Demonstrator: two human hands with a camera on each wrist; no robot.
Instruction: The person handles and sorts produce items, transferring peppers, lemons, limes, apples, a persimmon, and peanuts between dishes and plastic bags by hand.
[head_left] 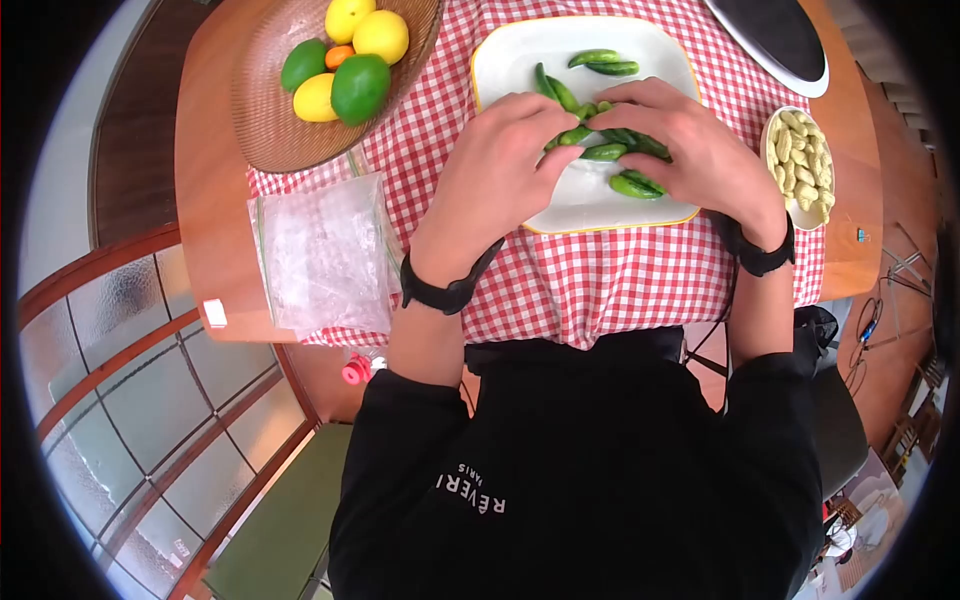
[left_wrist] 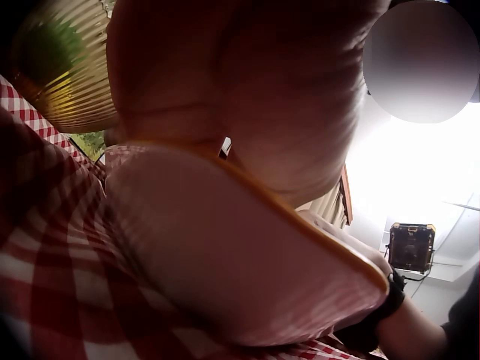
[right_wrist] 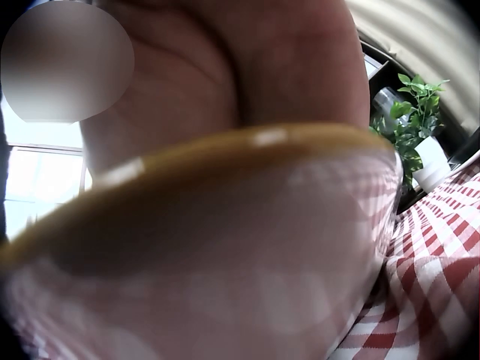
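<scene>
Several small green cucumbers lie on a white plate with a yellow rim. From the left, my left hand reaches over the plate, its thumb and fingers around one cucumber near the middle. Opposite it, my right hand curls its fingers and thumb around more cucumbers, partly hidden below the palm. Two cucumbers lie apart near the plate's far side, and others sit beneath the right thumb. In both wrist views the plate's rim and underside cover the fingertips.
A ribbed brown bowl with lemons, green fruit and a small orange one stands at the far left. Clear plastic bags lie left of the plate on the checked cloth. On the right are a dish of peanuts and a dark round-cornered object.
</scene>
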